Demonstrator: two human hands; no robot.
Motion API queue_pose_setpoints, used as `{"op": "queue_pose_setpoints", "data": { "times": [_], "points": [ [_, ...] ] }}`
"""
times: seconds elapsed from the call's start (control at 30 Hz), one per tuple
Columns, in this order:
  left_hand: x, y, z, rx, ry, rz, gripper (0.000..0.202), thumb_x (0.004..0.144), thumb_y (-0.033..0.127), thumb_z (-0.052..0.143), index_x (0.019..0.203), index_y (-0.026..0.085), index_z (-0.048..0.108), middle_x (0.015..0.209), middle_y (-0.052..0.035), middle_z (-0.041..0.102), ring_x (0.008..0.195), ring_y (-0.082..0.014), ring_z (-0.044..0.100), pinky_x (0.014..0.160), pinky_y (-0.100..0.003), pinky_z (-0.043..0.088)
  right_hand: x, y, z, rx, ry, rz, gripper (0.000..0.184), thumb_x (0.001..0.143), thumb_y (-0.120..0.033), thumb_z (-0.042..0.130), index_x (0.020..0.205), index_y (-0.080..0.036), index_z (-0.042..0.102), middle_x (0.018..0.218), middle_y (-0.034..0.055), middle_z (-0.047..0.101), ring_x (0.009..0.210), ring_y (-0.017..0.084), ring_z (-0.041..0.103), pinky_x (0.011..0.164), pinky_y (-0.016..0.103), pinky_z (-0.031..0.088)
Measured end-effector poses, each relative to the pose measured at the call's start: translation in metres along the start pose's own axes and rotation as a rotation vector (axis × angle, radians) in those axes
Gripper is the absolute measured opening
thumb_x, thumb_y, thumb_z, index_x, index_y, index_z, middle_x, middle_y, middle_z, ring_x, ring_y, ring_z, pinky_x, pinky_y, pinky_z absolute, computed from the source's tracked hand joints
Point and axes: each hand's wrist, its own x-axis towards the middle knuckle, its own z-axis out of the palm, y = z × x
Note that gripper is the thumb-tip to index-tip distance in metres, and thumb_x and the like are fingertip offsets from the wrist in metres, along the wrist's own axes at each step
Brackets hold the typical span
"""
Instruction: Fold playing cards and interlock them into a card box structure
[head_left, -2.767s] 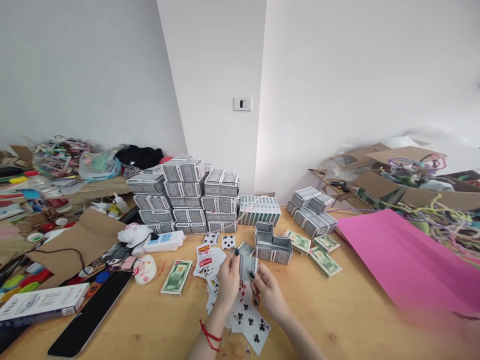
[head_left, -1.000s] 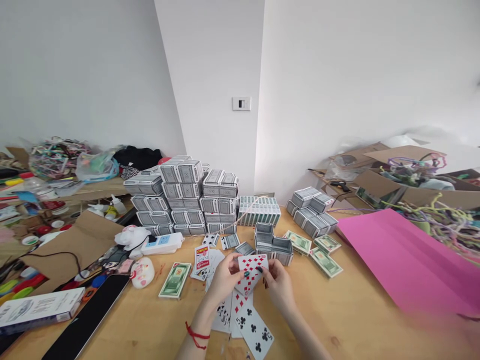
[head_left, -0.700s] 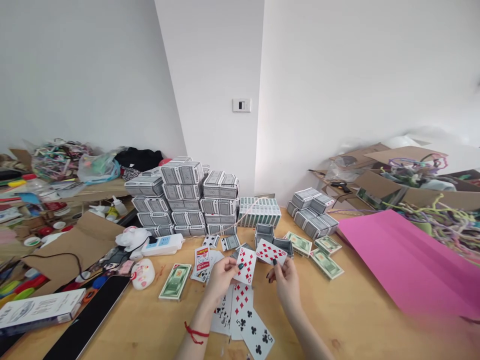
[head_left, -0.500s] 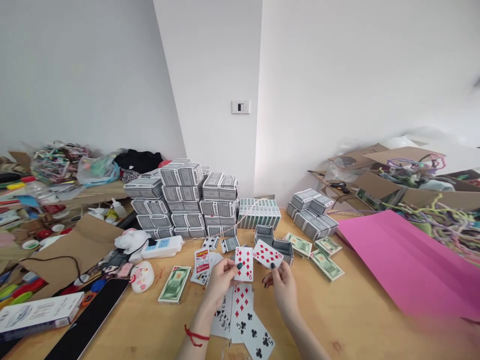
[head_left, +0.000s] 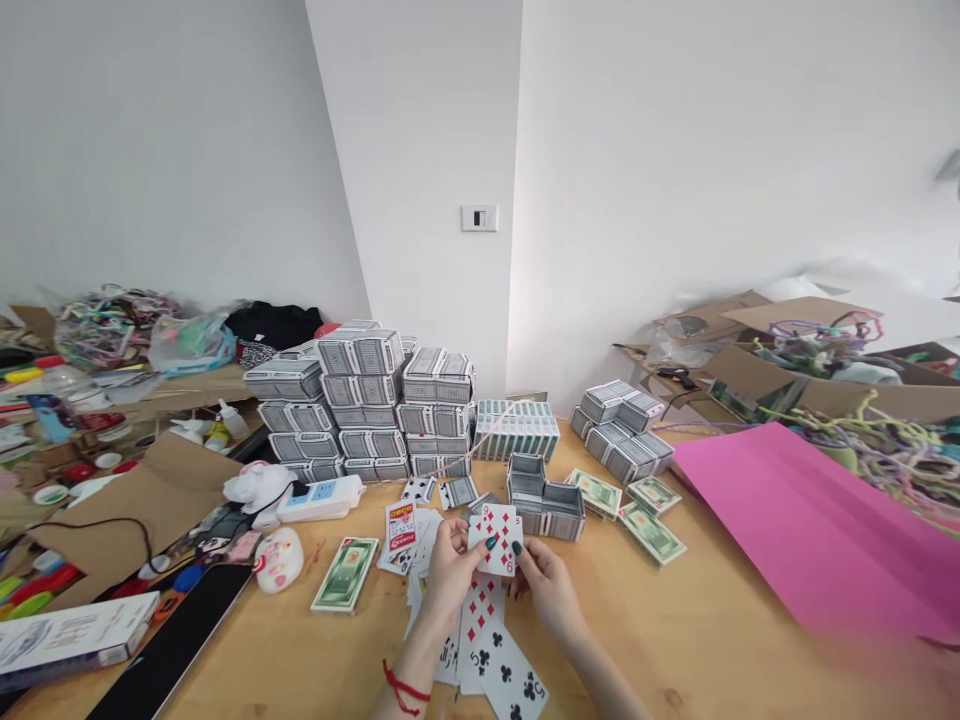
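My left hand (head_left: 452, 568) pinches the nine of diamonds playing card (head_left: 496, 527) upright, with its thumb on the face. At the card's right edge my right hand (head_left: 551, 588) pinches a second card lying mostly behind the nine, so only a narrow strip with a corner index shows. Below the hands lie loose cards, among them a five of clubs (head_left: 508, 672) and a diamond card (head_left: 480, 612) partly covered by it. A red and yellow poker card (head_left: 401, 527) rests on more loose cards left of my left hand. Just beyond stands a grey folded-card structure (head_left: 546, 508).
Grey card blocks (head_left: 364, 400) are stacked at the back left, with a smaller stack (head_left: 622, 425) at the right. Green decks (head_left: 346, 575) lie on the wooden table. A power strip (head_left: 322, 498), a white figurine (head_left: 279, 560) and pink paper (head_left: 810, 530) flank the work area.
My right hand has moved left and brought its card, earlier tilted and apart, behind the nine of diamonds. My left hand still holds the nine.
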Motion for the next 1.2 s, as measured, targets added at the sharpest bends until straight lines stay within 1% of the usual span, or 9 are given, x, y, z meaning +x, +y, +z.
{"op": "queue_pose_setpoints", "data": {
  "times": [0.07, 0.13, 0.27, 0.37, 0.47, 0.67, 0.87, 1.03, 1.2],
  "points": [
    [0.0, -0.001, 0.002, 0.015, 0.012, 0.045, 0.049, 0.059, 0.026, 0.067, 0.102, 0.019, 0.045, 0.073, -0.0009, 0.064, 0.061, -0.0157, 0.061, 0.056, -0.026, 0.047, 0.002, 0.001, -0.003, -0.021, 0.013, 0.009, 0.044, 0.069, -0.058, 0.055, 0.076, -0.015, 0.056, 0.044, -0.0036, 0.05, 0.038, 0.01, 0.044, 0.04, 0.021, 0.034],
    [-0.001, 0.0, 0.003, 0.063, -0.011, 0.092, 0.051, 0.06, 0.026, 0.066, 0.106, 0.017, 0.047, 0.073, -0.0026, 0.065, 0.065, -0.018, 0.062, 0.058, -0.027, 0.047, 0.004, 0.002, -0.005, -0.036, 0.039, 0.011, 0.044, 0.067, -0.058, 0.056, 0.074, -0.014, 0.056, 0.044, -0.004, 0.049, 0.036, 0.009, 0.042, 0.039, 0.021, 0.032],
    [-0.004, 0.003, 0.006, 0.199, -0.141, 0.146, 0.027, 0.068, 0.035, 0.057, 0.086, 0.014, 0.059, 0.077, -0.0065, 0.066, 0.072, -0.0206, 0.061, 0.061, -0.027, 0.045, 0.007, 0.002, -0.01, -0.057, 0.131, 0.01, 0.045, 0.062, -0.06, 0.06, 0.065, -0.015, 0.054, 0.041, -0.0055, 0.045, 0.034, 0.007, 0.033, 0.035, 0.02, 0.025],
    [-0.006, 0.004, 0.008, 0.34, -0.117, 0.182, 0.027, 0.074, 0.039, 0.048, 0.076, 0.015, 0.06, 0.068, -0.0034, 0.063, 0.064, -0.018, 0.057, 0.058, -0.026, 0.042, 0.007, 0.0, -0.012, -0.051, 0.162, 0.019, 0.045, 0.059, -0.059, 0.062, 0.063, -0.016, 0.053, 0.043, -0.0045, 0.048, 0.035, 0.006, 0.032, 0.034, 0.019, 0.023],
    [-0.006, 0.005, 0.007, 0.413, -0.105, 0.217, 0.024, 0.074, 0.036, 0.047, 0.071, 0.015, 0.059, 0.065, -0.0023, 0.062, 0.062, -0.0172, 0.055, 0.058, -0.025, 0.04, 0.007, -0.002, -0.012, -0.033, 0.148, 0.021, 0.045, 0.061, -0.058, 0.061, 0.072, -0.016, 0.055, 0.047, -0.0038, 0.051, 0.035, 0.006, 0.032, 0.035, 0.019, 0.024],
    [-0.003, 0.002, 0.004, 0.338, -0.207, 0.19, 0.025, 0.074, 0.035, 0.049, 0.079, 0.014, 0.062, 0.074, -0.0049, 0.066, 0.067, -0.0185, 0.058, 0.062, -0.026, 0.042, 0.005, -0.005, -0.011, -0.065, 0.148, -0.014, 0.043, 0.062, -0.058, 0.06, 0.057, -0.017, 0.048, 0.042, -0.0066, 0.039, 0.038, 0.006, 0.032, 0.037, 0.019, 0.024],
    [-0.003, 0.005, 0.005, 0.302, -0.214, 0.144, 0.029, 0.071, 0.035, 0.052, 0.085, 0.013, 0.065, 0.082, -0.0074, 0.069, 0.075, -0.0221, 0.061, 0.067, -0.028, 0.046, 0.004, -0.008, -0.01, -0.044, 0.108, -0.01, 0.046, 0.063, -0.058, 0.06, 0.077, -0.014, 0.058, 0.047, -0.0061, 0.043, 0.039, 0.007, 0.031, 0.038, 0.02, 0.024],
    [-0.003, 0.005, 0.004, 0.234, -0.256, 0.161, 0.029, 0.071, 0.028, 0.051, 0.093, 0.014, 0.065, 0.088, -0.0079, 0.07, 0.081, -0.0229, 0.062, 0.071, -0.031, 0.047, 0.005, -0.007, -0.011, -0.065, 0.111, 0.029, 0.047, 0.06, -0.062, 0.059, 0.065, -0.016, 0.054, 0.042, -0.0067, 0.04, 0.036, 0.007, 0.029, 0.036, 0.02, 0.022],
    [-0.001, 0.001, 0.003, 0.215, -0.272, 0.162, 0.028, 0.072, 0.026, 0.05, 0.093, 0.013, 0.064, 0.091, -0.0088, 0.069, 0.081, -0.0225, 0.062, 0.072, -0.03, 0.047, 0.006, -0.004, -0.012, -0.053, 0.108, 0.017, 0.046, 0.06, -0.061, 0.06, 0.066, -0.016, 0.055, 0.042, -0.0063, 0.041, 0.036, 0.007, 0.03, 0.036, 0.02, 0.022]
  ]
}}
